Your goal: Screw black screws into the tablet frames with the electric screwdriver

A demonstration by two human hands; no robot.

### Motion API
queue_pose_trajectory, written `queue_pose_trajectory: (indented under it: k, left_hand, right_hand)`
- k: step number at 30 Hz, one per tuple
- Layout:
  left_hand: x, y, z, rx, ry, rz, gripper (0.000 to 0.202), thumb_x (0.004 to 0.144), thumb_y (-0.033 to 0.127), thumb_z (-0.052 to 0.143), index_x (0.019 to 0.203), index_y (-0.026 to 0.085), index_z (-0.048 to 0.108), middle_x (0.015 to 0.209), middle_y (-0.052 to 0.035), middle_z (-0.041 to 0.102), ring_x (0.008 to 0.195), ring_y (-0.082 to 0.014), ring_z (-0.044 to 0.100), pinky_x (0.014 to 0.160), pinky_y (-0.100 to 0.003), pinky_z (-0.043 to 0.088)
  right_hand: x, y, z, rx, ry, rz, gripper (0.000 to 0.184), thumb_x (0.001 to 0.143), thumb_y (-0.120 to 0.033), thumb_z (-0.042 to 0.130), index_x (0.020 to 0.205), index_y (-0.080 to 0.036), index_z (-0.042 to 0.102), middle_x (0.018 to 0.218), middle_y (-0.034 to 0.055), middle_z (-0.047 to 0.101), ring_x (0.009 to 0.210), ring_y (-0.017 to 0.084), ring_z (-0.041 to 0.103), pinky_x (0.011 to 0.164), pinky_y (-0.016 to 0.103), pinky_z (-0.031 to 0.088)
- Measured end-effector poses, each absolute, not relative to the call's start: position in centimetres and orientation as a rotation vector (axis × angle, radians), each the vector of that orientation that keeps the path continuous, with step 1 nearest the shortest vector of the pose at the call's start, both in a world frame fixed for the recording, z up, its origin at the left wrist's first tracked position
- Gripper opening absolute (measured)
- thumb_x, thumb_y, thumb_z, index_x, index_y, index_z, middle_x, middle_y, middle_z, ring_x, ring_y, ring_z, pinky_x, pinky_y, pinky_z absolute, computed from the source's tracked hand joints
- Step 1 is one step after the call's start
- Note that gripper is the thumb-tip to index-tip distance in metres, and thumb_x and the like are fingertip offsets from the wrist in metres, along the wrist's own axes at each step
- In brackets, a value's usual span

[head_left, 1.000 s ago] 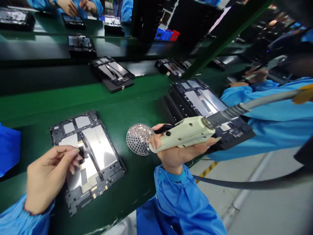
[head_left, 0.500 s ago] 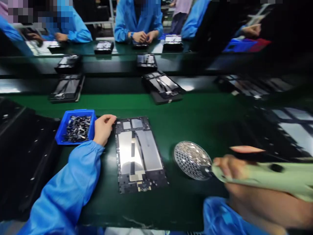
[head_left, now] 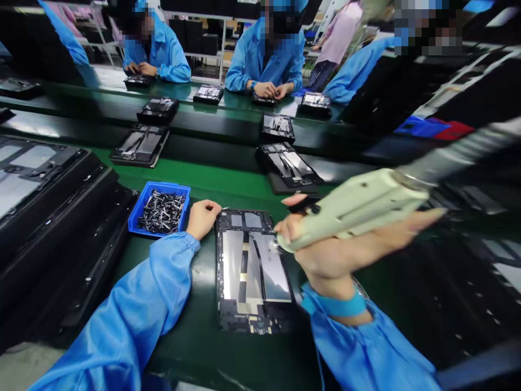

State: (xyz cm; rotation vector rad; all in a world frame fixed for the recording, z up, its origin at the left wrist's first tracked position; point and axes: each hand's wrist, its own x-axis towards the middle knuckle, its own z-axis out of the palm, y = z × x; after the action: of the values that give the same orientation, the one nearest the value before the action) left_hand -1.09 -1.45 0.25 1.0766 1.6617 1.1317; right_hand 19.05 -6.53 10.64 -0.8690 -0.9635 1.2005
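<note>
An opened tablet (head_left: 234, 260), its silver battery cells and black ribbon cables exposed, lies flat on the green bench in front of me. My left hand (head_left: 203, 217) is closed in a pinch at its top left corner; a tiny pale piece shows by the fingertips, too small to name. My right hand (head_left: 325, 260) grips a pale green electric screwdriver (head_left: 358, 209) with a grey corrugated sleeve, held tilted over the tablet's right side. Fingers hide most of its tip. Beside the left hand stands a blue bin (head_left: 134, 222) full of small black and silver parts.
Stacked tablet bodies (head_left: 52, 228) rise at the left, and more dark stacks (head_left: 468, 304) stand at the right. Several tablets, including one on a dark block (head_left: 288, 163), sit farther back. Co-workers in blue (head_left: 264, 60) work across the bench. A round dish is mostly behind my right wrist.
My right hand has brought the screwdriver from beside the round dish up and left over the tablet. The view has shifted, while my left hand stays pinched at the tablet's corner.
</note>
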Motion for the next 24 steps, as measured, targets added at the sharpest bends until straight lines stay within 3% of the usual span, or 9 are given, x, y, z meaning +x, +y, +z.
queue_pose_trajectory:
  k: [3, 9, 24]
  left_hand:
    - [-0.9, -1.7, 0.5, 1.059, 1.641, 1.127, 0.007, 0.079, 0.013, 0.07, 0.074, 0.015, 0.072, 0.061, -0.0002, 0.066, 0.05, -0.0127, 0.058, 0.051, -0.023, 0.048]
    - [-0.6, -1.8, 1.2, 1.021, 1.611, 1.121, 0.015, 0.083, 0.009, 0.068, 0.069, 0.015, 0.069, 0.054, 0.0026, 0.06, 0.044, -0.0114, 0.053, 0.044, -0.022, 0.045]
    - [-0.6, -1.7, 1.8, 0.949, 1.571, 1.103, 0.024, 0.081, -0.001, 0.068, 0.063, 0.014, 0.063, 0.051, 0.0052, 0.056, 0.04, -0.0098, 0.054, 0.039, -0.018, 0.042]
  right_hand:
    - [14.5, -4.4, 11.4, -0.83, -0.922, 1.16, 0.087, 0.066, -0.106, 0.035, 0.066, -0.026, 0.067, 0.049, 0.0026, 0.056, 0.033, 0.017, 0.046, 0.032, 0.033, 0.038]
    - [9.2, 0.0, 8.3, -0.783, -1.019, 1.128, 0.084, 0.081, -0.098, 0.023, 0.072, -0.026, 0.066, 0.042, -0.0028, 0.046, 0.035, 0.015, 0.044, 0.044, 0.035, 0.05]
    - [7.7, 1.5, 6.6, -0.779, -0.938, 1.178, 0.091, 0.078, -0.1, 0.025, 0.072, -0.02, 0.068, 0.037, -0.0043, 0.045, 0.032, 0.012, 0.043, 0.042, 0.029, 0.051]
